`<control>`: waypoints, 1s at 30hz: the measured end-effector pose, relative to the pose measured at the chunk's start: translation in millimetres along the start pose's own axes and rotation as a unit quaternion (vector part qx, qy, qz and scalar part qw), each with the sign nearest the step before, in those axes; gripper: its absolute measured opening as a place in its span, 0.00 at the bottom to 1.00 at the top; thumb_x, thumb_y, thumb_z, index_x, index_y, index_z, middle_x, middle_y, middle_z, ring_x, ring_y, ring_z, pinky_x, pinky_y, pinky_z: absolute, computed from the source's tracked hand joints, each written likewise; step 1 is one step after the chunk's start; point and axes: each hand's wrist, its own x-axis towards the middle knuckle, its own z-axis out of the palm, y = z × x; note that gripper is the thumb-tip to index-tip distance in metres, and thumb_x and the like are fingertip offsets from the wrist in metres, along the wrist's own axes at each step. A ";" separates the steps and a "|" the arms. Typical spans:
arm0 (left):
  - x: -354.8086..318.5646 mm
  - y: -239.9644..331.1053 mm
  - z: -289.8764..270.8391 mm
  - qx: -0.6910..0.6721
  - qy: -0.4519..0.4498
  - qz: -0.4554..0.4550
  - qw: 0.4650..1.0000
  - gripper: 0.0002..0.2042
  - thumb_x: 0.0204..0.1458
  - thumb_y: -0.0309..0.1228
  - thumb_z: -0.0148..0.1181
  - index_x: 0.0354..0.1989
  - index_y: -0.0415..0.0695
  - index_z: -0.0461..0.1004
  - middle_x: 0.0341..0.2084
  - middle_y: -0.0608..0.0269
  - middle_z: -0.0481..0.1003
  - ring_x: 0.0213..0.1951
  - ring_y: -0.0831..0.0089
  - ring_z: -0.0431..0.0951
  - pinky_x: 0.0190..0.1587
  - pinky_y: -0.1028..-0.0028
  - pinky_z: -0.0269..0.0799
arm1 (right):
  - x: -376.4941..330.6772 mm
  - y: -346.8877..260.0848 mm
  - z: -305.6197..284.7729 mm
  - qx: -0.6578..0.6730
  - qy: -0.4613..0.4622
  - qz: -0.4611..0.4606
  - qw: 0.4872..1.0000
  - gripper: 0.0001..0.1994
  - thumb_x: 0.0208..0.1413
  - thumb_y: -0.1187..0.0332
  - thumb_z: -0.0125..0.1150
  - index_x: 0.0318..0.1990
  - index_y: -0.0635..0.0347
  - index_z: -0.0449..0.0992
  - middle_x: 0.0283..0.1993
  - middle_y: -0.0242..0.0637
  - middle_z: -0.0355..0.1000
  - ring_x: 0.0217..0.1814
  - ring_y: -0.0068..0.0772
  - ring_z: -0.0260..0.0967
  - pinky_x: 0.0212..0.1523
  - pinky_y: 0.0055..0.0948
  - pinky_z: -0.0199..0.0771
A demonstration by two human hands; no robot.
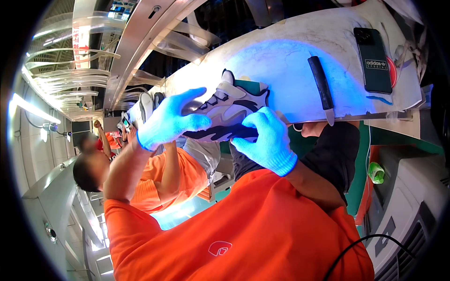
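Observation:
A grey, white and black sneaker (233,108) is held at the table's near edge, its toe to the left and its sole edge facing me. My right hand (271,142), in a white knit glove lit blue, grips the sole near the heel, thumb below and fingers curled on the side. At the toe, my gloved left hand (171,118) has its thumb and fingers spread apart, the thumb against or very close to the shoe. Whether that hand bears any weight cannot be seen. Green lining shows at the shoe's collar.
A black-handled knife (320,84) lies right of the shoe, blade over the near edge of the pale table (290,47). Farther right is a dark green phone (373,61). More shoes (146,106) stand at the left. A co-worker in orange (161,180) sits close on my left.

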 end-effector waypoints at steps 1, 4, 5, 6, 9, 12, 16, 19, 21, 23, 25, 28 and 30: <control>5.1 -7.2 -4.1 0.079 -0.005 0.019 0.997 0.47 0.53 0.50 0.80 0.77 0.34 0.70 0.62 0.41 0.83 0.62 0.55 0.84 0.66 0.63 0.77 | -0.1 0.2 0.2 -0.003 -0.005 0.004 1.000 0.25 0.43 0.65 0.89 0.45 0.54 0.77 0.42 0.38 0.74 0.45 0.47 0.76 0.44 0.45 0.78; 14.9 15.7 -4.5 0.200 -0.082 -0.032 0.976 0.48 0.48 0.57 0.81 0.74 0.38 0.73 0.56 0.43 0.85 0.57 0.52 0.87 0.63 0.61 0.79 | -0.1 -1.8 0.4 -0.011 -0.017 0.007 1.000 0.25 0.42 0.65 0.89 0.45 0.53 0.77 0.43 0.38 0.73 0.46 0.48 0.76 0.44 0.46 0.78; 19.4 19.4 -3.2 0.235 -0.096 -0.031 0.967 0.49 0.46 0.60 0.82 0.73 0.40 0.75 0.53 0.43 0.87 0.55 0.52 0.88 0.62 0.60 0.79 | 0.5 -2.5 0.2 -0.015 -0.015 0.003 1.000 0.25 0.42 0.65 0.89 0.45 0.53 0.77 0.43 0.38 0.73 0.46 0.48 0.76 0.44 0.46 0.78; 22.8 25.4 1.4 0.249 -0.102 -0.050 0.962 0.49 0.46 0.60 0.82 0.71 0.40 0.76 0.53 0.43 0.87 0.55 0.52 0.88 0.62 0.60 0.80 | 1.0 -1.9 0.3 -0.020 -0.013 0.001 1.000 0.25 0.42 0.65 0.88 0.45 0.53 0.77 0.43 0.38 0.73 0.46 0.49 0.76 0.44 0.46 0.78; 32.8 22.8 8.7 0.292 -0.099 -0.048 0.950 0.48 0.44 0.61 0.83 0.67 0.38 0.78 0.51 0.43 0.87 0.54 0.51 0.88 0.61 0.60 0.80 | 1.4 -1.2 0.1 -0.024 -0.029 0.000 0.999 0.25 0.42 0.65 0.88 0.45 0.53 0.77 0.43 0.39 0.73 0.46 0.49 0.76 0.44 0.47 0.78; 33.7 17.2 11.6 0.274 -0.077 -0.016 0.958 0.48 0.43 0.60 0.83 0.67 0.37 0.78 0.51 0.42 0.86 0.52 0.50 0.88 0.60 0.59 0.80 | 1.0 -1.5 0.7 -0.029 -0.025 -0.007 0.999 0.24 0.43 0.65 0.88 0.45 0.53 0.77 0.43 0.39 0.73 0.47 0.49 0.76 0.44 0.47 0.79; 37.0 19.9 12.7 0.291 -0.078 -0.034 0.953 0.48 0.41 0.60 0.83 0.65 0.36 0.79 0.51 0.41 0.86 0.52 0.49 0.87 0.60 0.59 0.80 | 0.7 -2.9 2.1 -0.021 -0.024 0.007 0.999 0.24 0.44 0.65 0.88 0.45 0.54 0.78 0.44 0.40 0.74 0.47 0.51 0.77 0.45 0.48 0.79; 36.4 28.7 13.5 0.300 -0.080 -0.051 0.949 0.48 0.40 0.60 0.83 0.64 0.35 0.80 0.51 0.41 0.86 0.53 0.48 0.87 0.60 0.59 0.80 | -0.5 -2.9 3.5 -0.014 -0.015 0.021 1.000 0.25 0.44 0.64 0.88 0.47 0.54 0.77 0.45 0.40 0.74 0.49 0.52 0.77 0.45 0.48 0.80; 36.6 26.4 13.5 0.296 -0.075 -0.047 0.951 0.47 0.40 0.60 0.82 0.63 0.35 0.80 0.51 0.41 0.86 0.52 0.48 0.87 0.59 0.58 0.80 | -0.1 -3.0 3.7 -0.020 -0.006 0.026 0.999 0.27 0.44 0.64 0.88 0.48 0.54 0.77 0.46 0.41 0.75 0.49 0.52 0.77 0.46 0.48 0.80; 34.9 27.1 13.2 0.307 -0.076 -0.057 0.947 0.48 0.40 0.60 0.82 0.64 0.35 0.80 0.52 0.40 0.86 0.53 0.48 0.87 0.59 0.58 0.80 | -1.3 -2.1 3.0 -0.024 0.001 0.023 0.999 0.28 0.43 0.64 0.89 0.50 0.54 0.76 0.47 0.41 0.75 0.50 0.52 0.78 0.47 0.48 0.81; 36.3 25.1 12.7 0.303 -0.076 -0.054 0.948 0.49 0.40 0.61 0.82 0.65 0.35 0.80 0.52 0.40 0.86 0.53 0.47 0.87 0.60 0.58 0.80 | -1.3 0.4 3.3 -0.025 0.000 0.026 0.999 0.30 0.43 0.63 0.89 0.51 0.54 0.75 0.47 0.41 0.75 0.50 0.52 0.78 0.47 0.48 0.81; 37.1 21.5 12.4 0.290 -0.071 -0.046 0.953 0.51 0.39 0.63 0.82 0.66 0.35 0.79 0.54 0.40 0.85 0.55 0.46 0.87 0.61 0.57 0.80 | 2.0 3.1 3.9 -0.015 -0.019 0.042 0.999 0.30 0.42 0.62 0.89 0.51 0.54 0.74 0.48 0.41 0.75 0.51 0.52 0.78 0.48 0.49 0.81; 38.3 19.7 13.6 0.299 -0.063 -0.050 0.951 0.52 0.39 0.65 0.82 0.66 0.35 0.79 0.55 0.40 0.85 0.56 0.45 0.87 0.62 0.57 0.80 | 5.0 4.7 3.9 -0.006 -0.038 0.058 0.998 0.31 0.42 0.62 0.89 0.51 0.54 0.74 0.48 0.41 0.75 0.51 0.52 0.78 0.48 0.50 0.81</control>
